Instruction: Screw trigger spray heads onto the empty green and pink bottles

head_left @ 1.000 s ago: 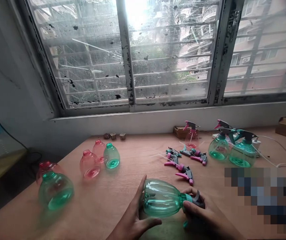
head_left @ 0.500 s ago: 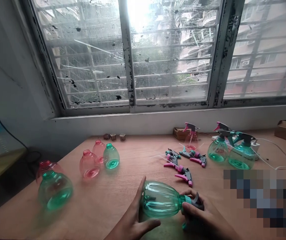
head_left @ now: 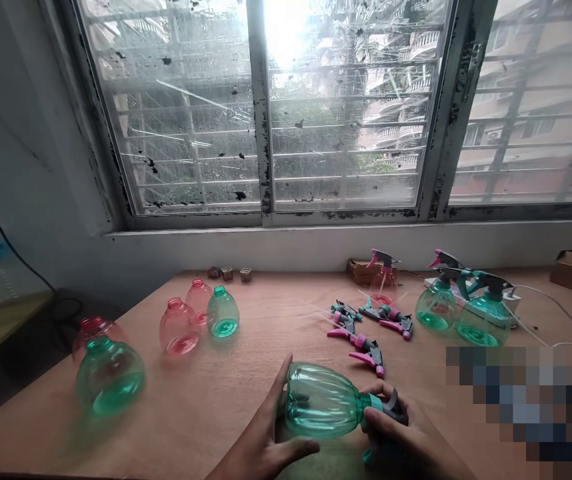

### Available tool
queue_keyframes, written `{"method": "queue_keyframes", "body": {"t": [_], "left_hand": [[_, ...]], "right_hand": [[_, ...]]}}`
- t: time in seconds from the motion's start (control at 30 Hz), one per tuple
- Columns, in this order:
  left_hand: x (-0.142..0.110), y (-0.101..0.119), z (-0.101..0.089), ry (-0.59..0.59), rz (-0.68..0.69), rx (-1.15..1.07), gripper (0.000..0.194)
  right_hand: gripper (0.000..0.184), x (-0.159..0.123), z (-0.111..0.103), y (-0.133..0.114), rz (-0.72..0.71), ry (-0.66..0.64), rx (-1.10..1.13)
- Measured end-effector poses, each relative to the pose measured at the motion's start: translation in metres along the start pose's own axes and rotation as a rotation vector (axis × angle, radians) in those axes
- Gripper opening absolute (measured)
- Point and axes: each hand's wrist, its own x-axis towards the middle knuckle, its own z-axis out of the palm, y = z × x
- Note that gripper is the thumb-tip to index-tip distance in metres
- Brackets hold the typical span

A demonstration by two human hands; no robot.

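A ribbed, clear green plastic bottle [head_left: 321, 400] lies on its side on the wooden table [head_left: 191, 413], its teal collar and grey trigger sprayer head [head_left: 391, 408] pointing right. My left hand [head_left: 261, 430] cups the bottle's base. My right hand [head_left: 396, 433] wraps the neck and sprayer head, hiding part of the trigger. Just beyond it lie several loose pink-and-grey sprayer heads [head_left: 366, 347]. Empty pink bottles [head_left: 179, 335] and green bottles [head_left: 110, 377] stand to the left. Fitted spray bottles [head_left: 483, 319] stand at the far right.
A window with metal bars [head_left: 346, 113] runs along the table's far side. Small cubes [head_left: 227, 273] and a small brown box [head_left: 363, 271] sit by the wall. A white power strip [head_left: 496, 305] and its cable lie at right. A pixelated patch covers the lower right.
The view has drifted slightly, moving the window to the right. Both hands stay on the green bottle, which has barely moved.
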Motion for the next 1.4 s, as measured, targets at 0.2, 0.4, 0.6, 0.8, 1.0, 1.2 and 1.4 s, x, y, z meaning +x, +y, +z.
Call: {"method": "queue_keyframes", "body": {"t": [0.2,0.4,0.6,0.8,1.0,1.2,1.4], "left_hand": [[-0.001,-0.005,-0.001,-0.030,0.007,-0.023,0.118],[0.003,-0.004,0.001,-0.001,0.047,-0.099,0.111],[0.001,-0.003,0.001,0.007,0.058,-0.051,0.112],[0.005,-0.011,-0.002,-0.002,0.067,-0.063,0.115],[0.006,-0.015,-0.002,-0.034,0.070,-0.125,0.110],[0.009,-0.022,-0.007,-0.053,0.122,-0.070,0.102],[0.004,-0.024,-0.009,-0.031,0.069,0.023,0.123]], "right_hand": [[0.049,-0.003,0.001,-0.001,0.025,0.023,-0.017],[0.049,-0.003,0.002,-0.005,0.035,0.001,0.010],[0.050,-0.003,0.002,-0.005,0.025,-0.011,0.003],[0.051,-0.003,0.004,-0.004,0.020,0.008,0.001],[0.054,-0.004,0.008,-0.008,0.005,0.023,-0.013],[0.056,-0.004,0.008,-0.006,0.016,0.054,0.021],[0.054,-0.001,0.004,-0.003,0.017,0.019,0.039]]}}
